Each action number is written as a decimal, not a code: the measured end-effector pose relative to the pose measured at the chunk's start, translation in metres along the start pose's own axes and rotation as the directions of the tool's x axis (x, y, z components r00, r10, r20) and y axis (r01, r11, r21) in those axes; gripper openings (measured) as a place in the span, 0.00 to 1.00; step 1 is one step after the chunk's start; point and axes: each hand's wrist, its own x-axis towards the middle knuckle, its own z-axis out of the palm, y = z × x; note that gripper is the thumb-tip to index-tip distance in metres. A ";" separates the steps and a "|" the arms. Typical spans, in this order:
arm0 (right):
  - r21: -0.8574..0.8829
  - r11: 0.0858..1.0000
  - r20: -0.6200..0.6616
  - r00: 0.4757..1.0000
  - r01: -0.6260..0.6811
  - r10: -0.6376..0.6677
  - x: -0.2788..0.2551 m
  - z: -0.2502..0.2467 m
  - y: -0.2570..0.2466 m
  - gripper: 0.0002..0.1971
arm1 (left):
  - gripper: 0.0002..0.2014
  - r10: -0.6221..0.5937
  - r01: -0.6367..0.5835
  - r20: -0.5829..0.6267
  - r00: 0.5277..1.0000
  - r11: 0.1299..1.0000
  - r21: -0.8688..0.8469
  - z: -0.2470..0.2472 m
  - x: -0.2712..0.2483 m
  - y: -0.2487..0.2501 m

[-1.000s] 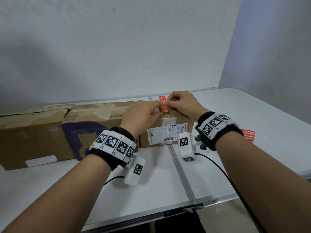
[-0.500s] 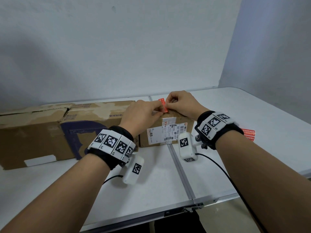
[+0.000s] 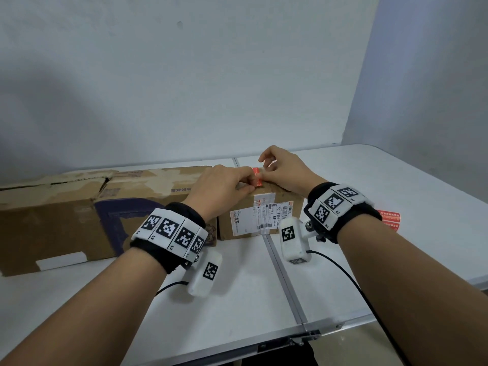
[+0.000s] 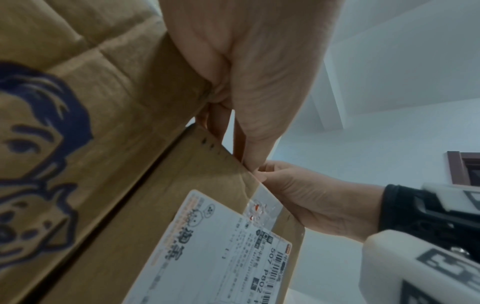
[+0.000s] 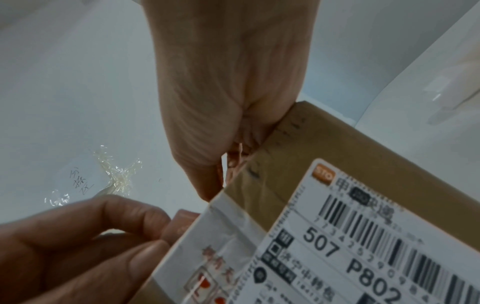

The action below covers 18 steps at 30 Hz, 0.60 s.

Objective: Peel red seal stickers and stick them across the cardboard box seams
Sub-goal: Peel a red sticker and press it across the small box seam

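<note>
A small cardboard box (image 3: 237,204) with a white shipping label (image 3: 261,219) stands at the table's middle. A red seal sticker (image 3: 256,177) lies low over its top, near the front edge. My left hand (image 3: 247,182) pinches the sticker's left side with thumb and curled fingers. My right hand (image 3: 266,173) pinches its right side, index finger lifted. In the right wrist view, the left hand's fingers (image 5: 145,222) hold the reddish sticker (image 5: 182,221) at the box's taped edge. How much of the sticker touches the box is hidden.
A long, worn cardboard box (image 3: 52,220) with blue print lies to the left, touching the small one. A sheet of red stickers (image 3: 389,219) lies on the white table (image 3: 396,180) behind my right wrist. A metal seam (image 3: 285,281) splits the tabletop.
The sticker, held upright above the box, has come down onto the box top. Both hands sank with it, and the right index finger lifted.
</note>
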 end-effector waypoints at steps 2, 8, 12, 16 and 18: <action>-0.019 1.000 0.003 1.000 -0.018 0.018 -0.001 0.003 0.001 0.19 | 0.07 -0.003 0.003 0.008 1.000 1.000 -0.008 0.002 -0.003 -0.001; -0.021 0.995 0.030 0.995 -0.099 0.100 0.004 0.001 0.001 0.21 | 0.08 -0.050 0.053 0.046 0.998 0.996 -0.072 -0.004 0.000 0.003; -0.017 0.989 0.020 0.989 -0.147 0.148 0.009 0.004 0.001 0.20 | 0.13 -0.087 0.090 0.074 0.993 0.995 -0.041 -0.004 0.001 0.002; -0.003 0.983 -0.003 0.983 -0.183 0.183 0.014 0.009 0.000 0.20 | 0.13 -0.078 0.083 0.144 0.987 0.996 -0.027 -0.008 0.004 0.001; 0.007 0.983 -0.022 0.982 -0.186 0.186 0.015 0.011 0.000 0.20 | 0.13 -0.080 0.083 0.193 0.978 0.997 -0.008 -0.012 0.007 0.000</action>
